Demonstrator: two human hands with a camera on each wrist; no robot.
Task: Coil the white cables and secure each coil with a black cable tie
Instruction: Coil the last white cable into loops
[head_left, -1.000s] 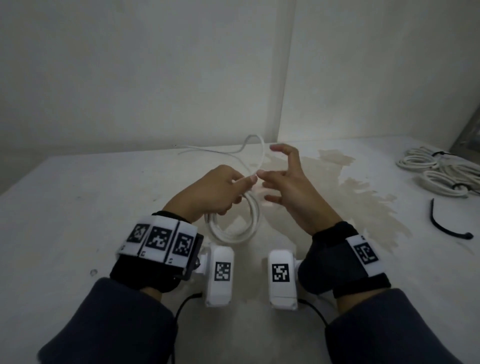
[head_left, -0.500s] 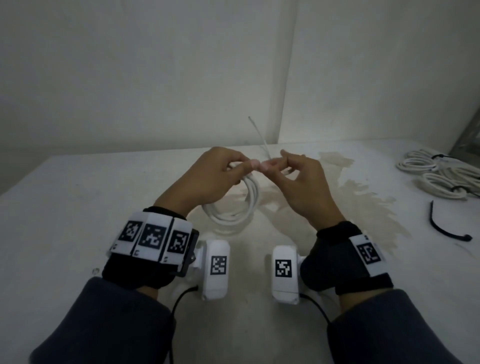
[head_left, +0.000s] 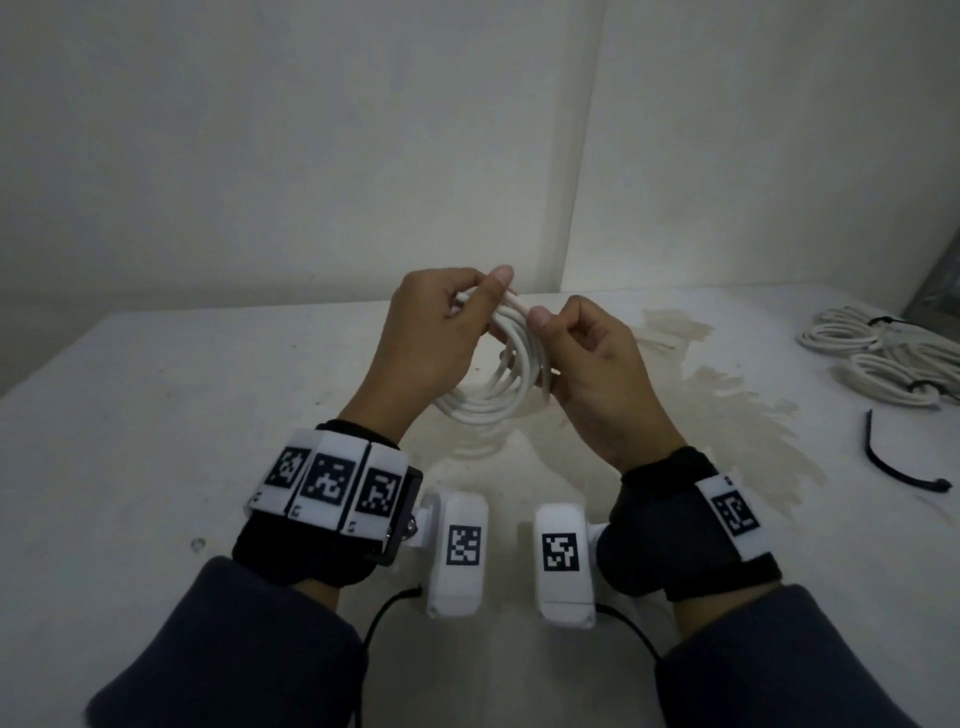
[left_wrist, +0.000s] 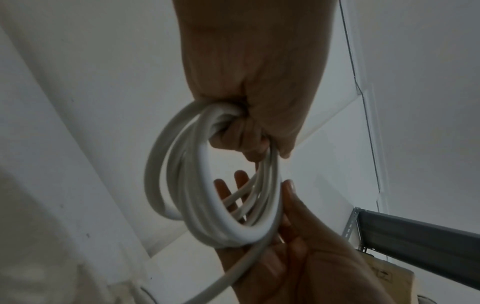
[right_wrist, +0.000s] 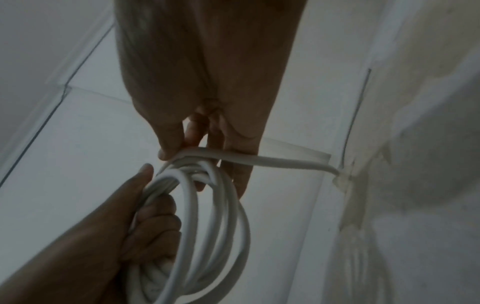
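A white cable (head_left: 488, 402), wound into a coil of several loops, hangs above the table between my hands. My left hand (head_left: 483, 301) grips the top of the coil, fingers curled round the bundled loops (left_wrist: 215, 179). My right hand (head_left: 545, 332) pinches the cable's loose end (right_wrist: 259, 159) against the coil's upper right side, thumb on top. In the right wrist view that end runs out to the right past the fingers (right_wrist: 193, 133). A loose black cable tie (head_left: 901, 467) lies on the table far to the right, away from both hands.
Several coiled white cables (head_left: 878, 353) with black ties lie at the table's (head_left: 156, 415) far right. A brownish stain (head_left: 727, 410) spreads over the table right of my hands. Walls meet in a corner behind. A grey metal rack (left_wrist: 415, 232) stands to the right.
The long tail that stuck up toward the wall has been drawn down onto the coil. Both hands have come closer together, with the coil raised a little.
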